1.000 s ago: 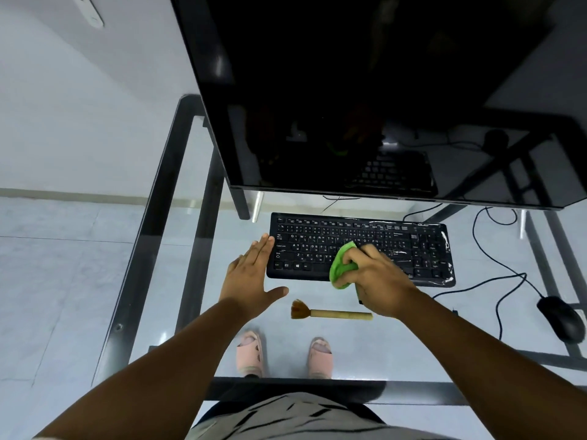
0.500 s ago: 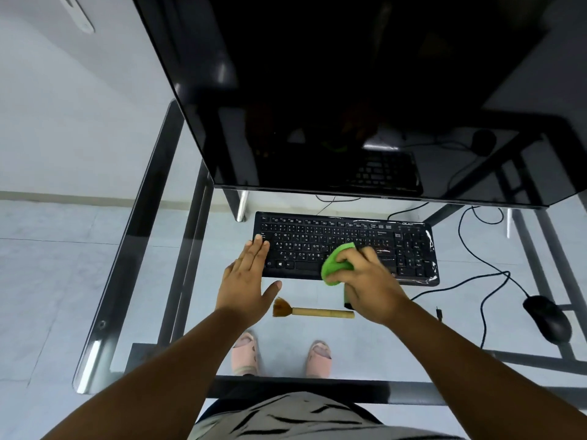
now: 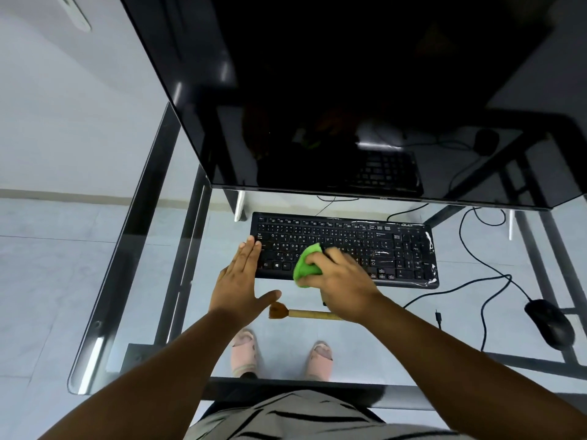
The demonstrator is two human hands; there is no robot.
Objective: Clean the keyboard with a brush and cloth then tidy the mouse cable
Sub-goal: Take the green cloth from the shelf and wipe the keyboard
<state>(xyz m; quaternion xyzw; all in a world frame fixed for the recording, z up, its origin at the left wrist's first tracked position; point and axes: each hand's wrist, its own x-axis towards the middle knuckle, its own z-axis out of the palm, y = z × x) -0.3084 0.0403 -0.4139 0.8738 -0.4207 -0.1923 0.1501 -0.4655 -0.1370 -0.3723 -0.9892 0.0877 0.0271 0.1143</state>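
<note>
Mid-frame, the right hand (image 3: 341,281) clamps a green cloth (image 3: 306,265) on the keyboard (image 3: 397,246); the left hand (image 3: 244,281), fingers flat together, steadies its edge. Wiping looks underway; brush (image 3: 298,312) lies below, mouse cable (image 3: 482,271) right, loose, likely next.

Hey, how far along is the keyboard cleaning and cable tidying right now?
Brushing looks finished: the brush lies on the glass desk in front of the keyboard. Wiping is in hand: the right hand presses a green cloth on the keys while the left hand lies flat at the keyboard's left end. Left to do: the mouse cable sprawls in loose loops.
</note>
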